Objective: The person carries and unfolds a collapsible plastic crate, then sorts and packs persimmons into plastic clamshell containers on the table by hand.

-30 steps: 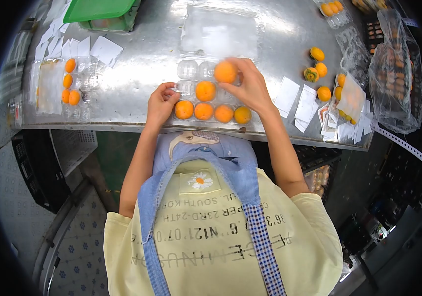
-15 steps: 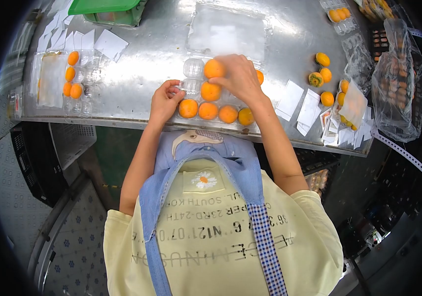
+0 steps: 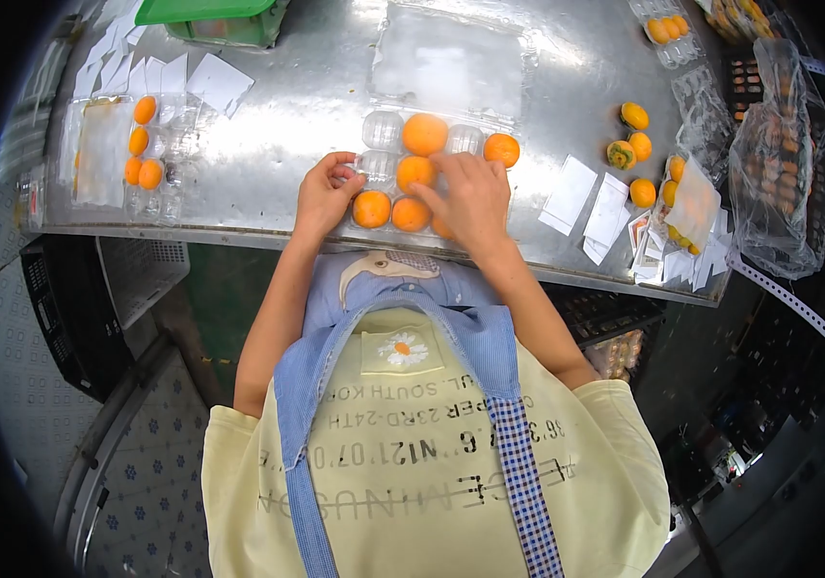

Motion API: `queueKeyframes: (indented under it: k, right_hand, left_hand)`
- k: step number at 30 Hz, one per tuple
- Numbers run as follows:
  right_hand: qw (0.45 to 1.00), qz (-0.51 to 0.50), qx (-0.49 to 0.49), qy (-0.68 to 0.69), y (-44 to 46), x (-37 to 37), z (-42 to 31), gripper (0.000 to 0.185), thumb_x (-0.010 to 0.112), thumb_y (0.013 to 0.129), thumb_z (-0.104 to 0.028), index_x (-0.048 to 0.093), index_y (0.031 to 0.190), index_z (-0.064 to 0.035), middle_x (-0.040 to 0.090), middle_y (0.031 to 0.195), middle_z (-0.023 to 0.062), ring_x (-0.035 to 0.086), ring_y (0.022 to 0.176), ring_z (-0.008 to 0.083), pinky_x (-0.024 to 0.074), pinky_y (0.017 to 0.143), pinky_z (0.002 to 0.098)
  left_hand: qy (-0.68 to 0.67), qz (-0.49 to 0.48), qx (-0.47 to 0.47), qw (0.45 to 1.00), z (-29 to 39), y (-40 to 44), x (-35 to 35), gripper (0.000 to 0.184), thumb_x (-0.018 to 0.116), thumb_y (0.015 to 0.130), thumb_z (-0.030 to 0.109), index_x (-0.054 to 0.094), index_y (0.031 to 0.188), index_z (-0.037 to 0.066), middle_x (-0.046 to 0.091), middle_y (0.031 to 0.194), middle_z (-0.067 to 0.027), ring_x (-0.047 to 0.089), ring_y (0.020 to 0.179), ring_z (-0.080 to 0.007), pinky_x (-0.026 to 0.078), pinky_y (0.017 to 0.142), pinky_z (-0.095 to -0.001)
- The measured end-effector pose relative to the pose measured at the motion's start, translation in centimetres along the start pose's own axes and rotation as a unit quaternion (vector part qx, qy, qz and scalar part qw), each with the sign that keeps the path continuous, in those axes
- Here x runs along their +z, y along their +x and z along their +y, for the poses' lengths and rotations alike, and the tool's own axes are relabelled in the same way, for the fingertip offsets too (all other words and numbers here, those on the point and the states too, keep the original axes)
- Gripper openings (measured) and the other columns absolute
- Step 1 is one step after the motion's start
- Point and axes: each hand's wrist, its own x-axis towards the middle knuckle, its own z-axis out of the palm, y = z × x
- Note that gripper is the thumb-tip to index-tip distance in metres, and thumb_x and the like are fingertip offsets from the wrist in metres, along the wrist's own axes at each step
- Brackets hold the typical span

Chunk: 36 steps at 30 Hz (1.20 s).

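A clear plastic tray (image 3: 374, 170) with rounded cups lies near the table's front edge, several orange persimmons in it. At its left rim my left hand (image 3: 327, 196) has fingers and thumb closed on the plastic. My right hand (image 3: 475, 197) reaches over the right half, thumb and fingers at the side of the middle persimmon (image 3: 414, 173). Above that fruit sits another persimmon (image 3: 425, 134), and one more persimmon (image 3: 502, 149) is at the upper right. In the front row are a persimmon (image 3: 371, 209) and others, partly hidden by the right hand.
Flat clear plastic (image 3: 446, 63) lies beyond the tray. Loose persimmons (image 3: 634, 117) and white cards (image 3: 567, 193) are to the right. Another part-filled tray (image 3: 167, 197) stands left, near a green-lidded container (image 3: 225, 29). A plastic bag (image 3: 774, 173) hangs over the right side.
My right hand has moved down toward me, from the top persimmon to the middle one. The top and upper-right persimmons are now uncovered. My left hand stays at the rim.
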Motion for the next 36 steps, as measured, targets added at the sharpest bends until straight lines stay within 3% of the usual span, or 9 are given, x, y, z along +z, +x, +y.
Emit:
queueKeyframes:
  k: [5, 11, 17, 20, 25, 29, 36]
  right_hand:
    - [1.0, 0.018, 0.004, -0.008, -0.3, 0.2, -1.0, 0.039, 0.077, 0.066, -0.027, 0.062, 0.096, -0.007, 0.061, 0.092, 0.008, 0.056, 0.084, 0.0257, 0.0394, 0.074, 0.0368]
    - [0.997, -0.045, 0.06, 0.029, -0.5, -0.1, -1.6, 0.043, 0.076, 0.068, -0.025, 0.056, 0.102, -0.0062, 0.059, 0.094, 0.0098, 0.056, 0.088, 0.0293, 0.0412, 0.076, 0.0387]
    - [0.99, -0.097, 0.088, 0.044, -0.6, 0.4, -2.2, 0.044, 0.075, 0.07, -0.025, 0.055, 0.105, -0.0072, 0.056, 0.102, 0.0098, 0.058, 0.089, 0.0291, 0.0478, 0.069, 0.0409]
    - [0.998, -0.011, 0.04, 0.042, -0.7, 0.4, -1.8, 0.044, 0.075, 0.07, -0.026, 0.055, 0.106, -0.0092, 0.056, 0.1, 0.0096, 0.06, 0.086, 0.0279, 0.0491, 0.065, 0.0402]
    - [0.996, -0.062, 0.05, 0.03, -0.2, 0.1, -2.0, 0.043, 0.075, 0.07, -0.028, 0.055, 0.103, -0.0107, 0.056, 0.098, 0.0082, 0.061, 0.083, 0.0274, 0.0483, 0.06, 0.0402]
    - [0.994, -0.088, 0.065, 0.022, 0.0, 0.2, -2.4, 0.041, 0.075, 0.07, -0.028, 0.055, 0.101, -0.0111, 0.055, 0.101, 0.0075, 0.061, 0.085, 0.0269, 0.0477, 0.06, 0.0407]
    - [0.996, -0.055, 0.028, 0.06, -0.4, 0.3, -1.7, 0.043, 0.075, 0.07, -0.024, 0.053, 0.103, -0.008, 0.053, 0.099, 0.0099, 0.06, 0.082, 0.0298, 0.0501, 0.061, 0.0397]
  left_hand:
    - [0.039, -0.019, 0.006, 0.999, -0.6, 0.3, -0.3, 0.035, 0.067, 0.081, 0.007, 0.056, 0.114, 0.002, 0.056, 0.083, -0.0008, 0.055, 0.069, -0.0074, 0.047, 0.058, -0.0201]
    - [0.032, -0.02, -0.002, 0.999, 0.0, 0.1, -0.2, 0.035, 0.067, 0.081, 0.007, 0.057, 0.114, 0.003, 0.056, 0.083, -0.0008, 0.055, 0.069, -0.0078, 0.047, 0.058, -0.0203]
    - [0.021, -0.013, 0.002, 1.0, -0.3, 0.1, -0.2, 0.034, 0.067, 0.08, 0.007, 0.058, 0.112, 0.003, 0.057, 0.081, -0.0011, 0.055, 0.067, -0.0076, 0.047, 0.058, -0.0206]
    - [0.009, 0.002, 0.005, 1.0, 0.0, 0.0, 0.0, 0.032, 0.068, 0.078, 0.007, 0.061, 0.108, 0.003, 0.058, 0.078, -0.0015, 0.054, 0.063, -0.0071, 0.046, 0.058, -0.021]
    - [0.029, -0.021, 0.009, 0.999, -0.9, 0.5, -0.4, 0.033, 0.068, 0.081, 0.008, 0.058, 0.112, 0.005, 0.056, 0.083, -0.0003, 0.056, 0.07, -0.0078, 0.048, 0.057, -0.0202]
    - [0.018, -0.013, 0.005, 1.0, -0.6, 0.2, -0.2, 0.032, 0.068, 0.079, 0.008, 0.059, 0.11, 0.004, 0.057, 0.081, -0.0008, 0.055, 0.067, -0.0073, 0.047, 0.057, -0.0202]
    - [0.012, 0.001, 0.009, 1.0, -0.3, 0.1, -0.1, 0.031, 0.068, 0.077, 0.007, 0.061, 0.107, 0.002, 0.059, 0.078, -0.0023, 0.054, 0.062, -0.0069, 0.045, 0.058, -0.0206]
